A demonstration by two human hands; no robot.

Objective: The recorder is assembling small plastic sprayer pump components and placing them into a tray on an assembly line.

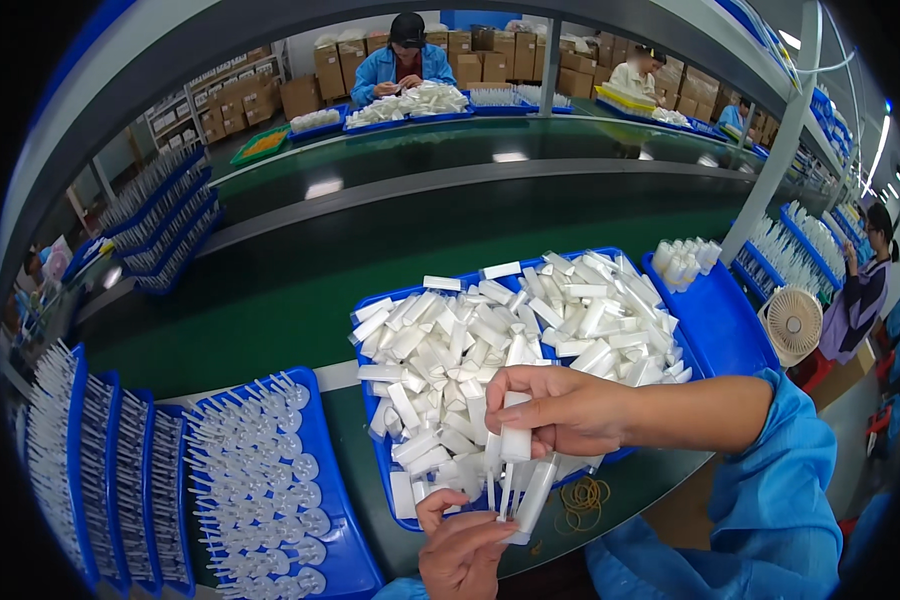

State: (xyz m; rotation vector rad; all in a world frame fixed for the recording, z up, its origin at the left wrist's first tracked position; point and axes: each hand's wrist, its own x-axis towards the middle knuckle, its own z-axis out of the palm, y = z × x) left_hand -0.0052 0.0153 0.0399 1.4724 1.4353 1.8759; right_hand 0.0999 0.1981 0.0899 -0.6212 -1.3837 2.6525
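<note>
My right hand (pixel 582 412) is closed round a white block-shaped piece (pixel 516 428), thumb across its front. Below it, my left hand (pixel 462 555) pinches the lower ends of thin white stems (pixel 506 490). A longer white piece with clear edges (pixel 538 497) slants up beside those stems, its lower end by the left fingertips; whether the fingers grip it, I cannot tell. The upper ends of the stems run up toward the right hand, where the joint is partly hidden. Behind both hands, a heap of similar white pieces (pixel 450 345) fills blue trays (pixel 370 300).
At left stands a blue tray (pixel 342 520) of clear round-based stemmed parts (pixel 260 480), beside several tilted trays (pixel 115 480). Rubber bands (pixel 582 500) lie near the table edge. A blue tray (pixel 715 320) with white cylinders (pixel 685 262) and a fan (pixel 792 322) are right. People sit beyond the green belt (pixel 300 240).
</note>
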